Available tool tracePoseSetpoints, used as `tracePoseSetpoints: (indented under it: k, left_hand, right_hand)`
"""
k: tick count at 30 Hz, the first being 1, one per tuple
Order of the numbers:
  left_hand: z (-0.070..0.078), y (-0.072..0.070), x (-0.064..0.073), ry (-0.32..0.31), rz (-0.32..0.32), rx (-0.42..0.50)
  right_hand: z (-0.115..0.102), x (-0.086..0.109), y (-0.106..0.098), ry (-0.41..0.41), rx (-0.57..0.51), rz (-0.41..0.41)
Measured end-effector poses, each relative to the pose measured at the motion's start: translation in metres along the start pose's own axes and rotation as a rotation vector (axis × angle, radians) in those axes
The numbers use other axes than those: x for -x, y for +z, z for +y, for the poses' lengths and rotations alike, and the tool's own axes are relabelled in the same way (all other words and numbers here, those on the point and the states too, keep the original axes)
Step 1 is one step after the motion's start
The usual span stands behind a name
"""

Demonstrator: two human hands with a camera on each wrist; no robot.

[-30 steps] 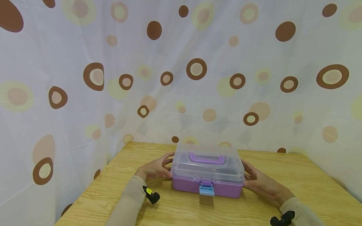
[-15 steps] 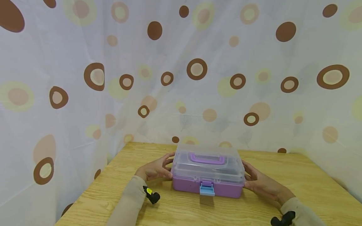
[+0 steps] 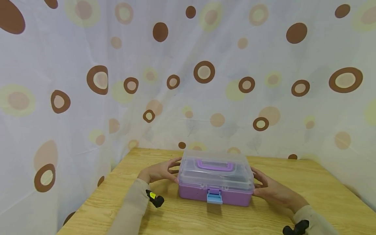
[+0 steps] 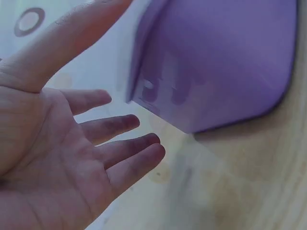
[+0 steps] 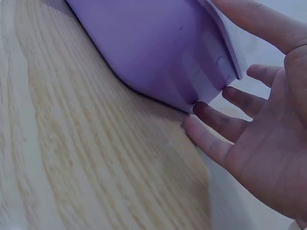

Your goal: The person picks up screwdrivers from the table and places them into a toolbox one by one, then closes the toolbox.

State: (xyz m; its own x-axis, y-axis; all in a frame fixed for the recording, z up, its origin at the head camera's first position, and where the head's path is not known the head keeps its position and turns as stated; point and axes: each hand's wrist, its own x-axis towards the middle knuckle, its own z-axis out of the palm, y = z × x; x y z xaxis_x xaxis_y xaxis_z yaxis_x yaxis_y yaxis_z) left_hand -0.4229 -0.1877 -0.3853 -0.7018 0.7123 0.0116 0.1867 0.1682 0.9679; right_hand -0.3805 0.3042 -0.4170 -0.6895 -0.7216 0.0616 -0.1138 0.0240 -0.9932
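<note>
A storage box (image 3: 192, 192) with a purple base sits on the table, its clear lid (image 3: 188, 173) down. On the lid is a purple carrying handle (image 3: 215, 166), and a light-blue latch (image 3: 214, 197) hangs at the front. My left hand (image 3: 158, 172) is spread at the box's left end; in the left wrist view its fingers (image 4: 129, 158) stand apart from the purple wall, and the thumb tip is out of frame. At the right end is my right hand (image 3: 274, 191), its fingers (image 5: 223, 120) extended close to the box's rear corner. Whether they touch it I cannot tell.
The wooden table (image 3: 296, 176) reaches back to a white curtain (image 3: 223, 98) with brown and yellow circles, which also hangs along both sides. A small black device (image 3: 155, 199) is strapped to the left wrist, another (image 3: 296, 227) to the right.
My left hand has shifted slightly left and away from the box. The right hand has hardly moved, and the box stays in place.
</note>
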Motion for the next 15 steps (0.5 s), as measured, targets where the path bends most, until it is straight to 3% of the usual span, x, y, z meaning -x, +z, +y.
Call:
tracePoseSetpoints:
  k: [4, 7, 10, 15]
  left_hand:
    - [0.021, -0.002, 0.005, 0.048, 0.119, -0.064]
    - [0.037, -0.002, 0.007, 0.132, 0.186, -0.082]
    - [0.052, 0.001, 0.007, 0.189, 0.170, -0.125]
    - [0.072, 0.018, 0.004, 0.163, 0.102, -0.350]
  right_hand:
    - [-0.013, 0.002, 0.004, -0.023, 0.038, 0.046]
    - [-0.022, 0.003, 0.008, -0.042, 0.076, 0.088]
    - [-0.027, 0.005, 0.011, -0.029, 0.127, 0.124]
    - [-0.029, 0.009, 0.015, 0.004, 0.198, 0.182]
